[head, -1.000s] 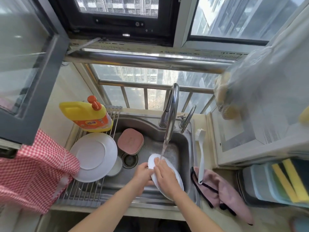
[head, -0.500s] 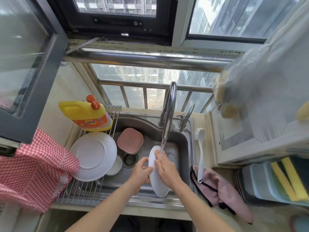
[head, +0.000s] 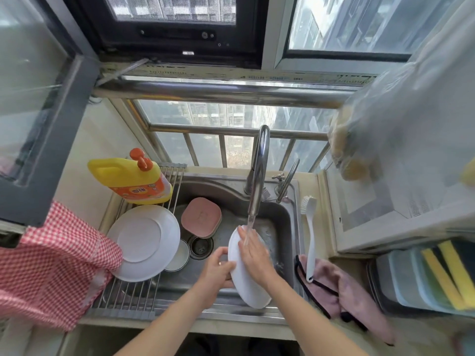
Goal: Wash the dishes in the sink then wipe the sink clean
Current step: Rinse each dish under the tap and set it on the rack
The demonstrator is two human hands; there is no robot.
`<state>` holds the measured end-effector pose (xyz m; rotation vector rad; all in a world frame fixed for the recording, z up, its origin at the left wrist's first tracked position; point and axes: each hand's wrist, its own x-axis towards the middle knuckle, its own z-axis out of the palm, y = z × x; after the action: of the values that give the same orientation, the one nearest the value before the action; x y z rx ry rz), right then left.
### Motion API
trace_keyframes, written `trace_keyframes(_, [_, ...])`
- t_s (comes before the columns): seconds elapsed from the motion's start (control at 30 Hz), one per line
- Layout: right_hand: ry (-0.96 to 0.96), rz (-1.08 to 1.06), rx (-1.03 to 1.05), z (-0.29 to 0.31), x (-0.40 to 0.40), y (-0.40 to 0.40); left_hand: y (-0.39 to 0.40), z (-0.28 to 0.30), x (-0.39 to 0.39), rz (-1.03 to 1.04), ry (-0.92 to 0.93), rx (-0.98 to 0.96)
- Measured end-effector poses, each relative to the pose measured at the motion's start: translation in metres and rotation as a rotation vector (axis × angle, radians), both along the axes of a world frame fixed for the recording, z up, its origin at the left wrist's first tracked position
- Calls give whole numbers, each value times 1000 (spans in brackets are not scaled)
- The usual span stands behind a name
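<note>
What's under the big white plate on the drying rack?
The big white plate lies on the drying rack, its edge overlapping a small white dish in the sink. Anything else beneath is covered.

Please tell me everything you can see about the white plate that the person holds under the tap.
The white plate is plain, smooth and glossy, probably ceramic or plastic. It is tilted steeply on edge over the sink, its lower rim toward the person. The left hand grips its left rim; the right hand lies flat on its face, fingers straight. Water from the tap falls on the right hand near the upper rim. No marks or food are visible.
</note>
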<state>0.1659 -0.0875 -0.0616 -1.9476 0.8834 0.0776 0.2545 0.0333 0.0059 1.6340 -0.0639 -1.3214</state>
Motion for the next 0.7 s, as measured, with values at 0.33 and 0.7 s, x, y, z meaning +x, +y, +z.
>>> trace_keyframes(0.33, [281,-209,204,-34,-10,-11,3,2,22,245,40,38])
trace_keyframes(0.7, [275,-37,-43,24,-19,41,-20,-22,19,470,147,133])
